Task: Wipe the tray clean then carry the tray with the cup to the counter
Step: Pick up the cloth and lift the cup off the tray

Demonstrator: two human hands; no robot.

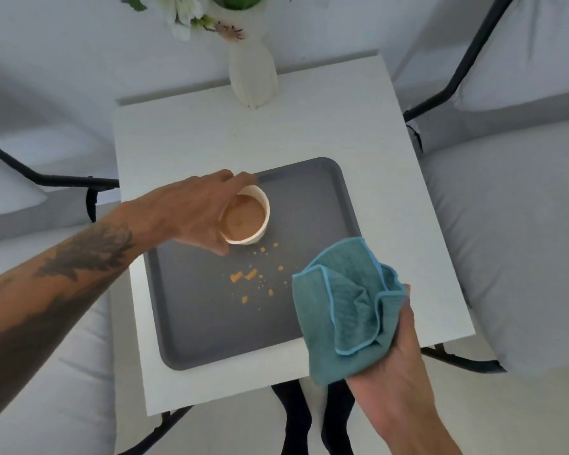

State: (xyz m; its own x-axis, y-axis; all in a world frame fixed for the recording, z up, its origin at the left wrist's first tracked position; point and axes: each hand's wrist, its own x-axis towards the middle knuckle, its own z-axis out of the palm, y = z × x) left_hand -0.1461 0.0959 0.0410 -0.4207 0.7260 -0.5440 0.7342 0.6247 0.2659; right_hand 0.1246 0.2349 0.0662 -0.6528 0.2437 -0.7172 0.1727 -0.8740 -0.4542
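Observation:
A dark grey tray (pixel 211 336) lies on a small white table (pixel 184 133). Orange crumbs (pixel 250 275) are scattered across the tray's middle. A white paper cup (pixel 247 215) with brownish liquid stands on the tray's far left part. My left hand (pixel 194 211) wraps around the cup from the left, fingers curled over its rim and side. My right hand (pixel 391 369) holds a bunched teal cloth (pixel 342 303) over the tray's near right corner, which the cloth hides.
A white vase (pixel 253 73) with white flowers stands at the table's far edge. Grey cushioned chairs with black frames flank the table on the left (pixel 46 323) and right (pixel 513 224). Black table legs show below the near edge.

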